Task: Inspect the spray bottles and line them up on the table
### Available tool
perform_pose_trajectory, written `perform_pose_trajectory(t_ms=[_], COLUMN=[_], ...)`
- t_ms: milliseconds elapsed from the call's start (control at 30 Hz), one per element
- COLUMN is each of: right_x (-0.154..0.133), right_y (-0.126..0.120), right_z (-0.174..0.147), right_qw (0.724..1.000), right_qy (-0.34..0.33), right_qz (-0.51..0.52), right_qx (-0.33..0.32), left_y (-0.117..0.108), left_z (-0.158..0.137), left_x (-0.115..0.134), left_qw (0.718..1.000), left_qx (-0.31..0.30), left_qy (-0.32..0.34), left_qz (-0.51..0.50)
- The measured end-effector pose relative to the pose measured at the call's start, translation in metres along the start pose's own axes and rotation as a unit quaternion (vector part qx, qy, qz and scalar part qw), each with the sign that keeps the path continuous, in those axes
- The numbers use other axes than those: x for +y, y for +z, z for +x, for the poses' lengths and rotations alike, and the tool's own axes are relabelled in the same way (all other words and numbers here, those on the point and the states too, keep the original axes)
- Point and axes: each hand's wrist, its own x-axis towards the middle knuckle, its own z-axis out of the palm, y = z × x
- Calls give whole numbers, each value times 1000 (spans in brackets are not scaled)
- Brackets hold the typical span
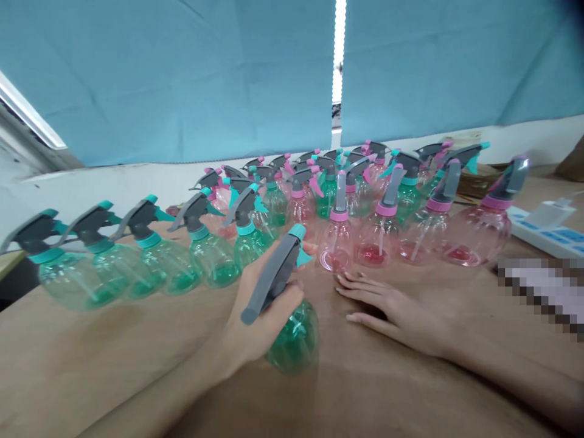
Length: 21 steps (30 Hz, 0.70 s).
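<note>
My left hand [258, 316] is wrapped round the neck of a green spray bottle [296, 340] with a grey and teal trigger head. The bottle stands out in front of the others, near the middle of the table. My right hand [392, 310] lies flat with fingers stretched out, just in front of a row of pink spray bottles [336, 243]; it holds nothing. To the left of my left hand, several green spray bottles [214, 261] stand in a slanting row. Whether my fingers press on the trigger is hard to make out.
Behind the front rows, more pink and green spray bottles [301, 207] crowd toward the white wall. A white power strip [547, 234] lies at the right, beside a pixelated patch. Blue cloth [182, 79] hangs at the back. The table [365, 389] is wooden.
</note>
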Motion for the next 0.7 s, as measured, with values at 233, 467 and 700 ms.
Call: perform_pose_trajectory(t_ms=[233, 467, 700], right_x=[2, 1, 1], right_y=[2, 2, 1], right_z=[-1, -2, -1], right_qw=[1000, 1000, 1000], right_qy=[-4, 3, 0], right_qz=[4, 7, 4], right_qx=[4, 6, 4], left_y=[0, 0, 0], left_z=[1, 1, 2], left_x=[5, 3, 7], left_qw=[998, 999, 999], left_qx=[-6, -8, -1], left_qy=[-27, -6, -8], left_qz=[-53, -38, -32])
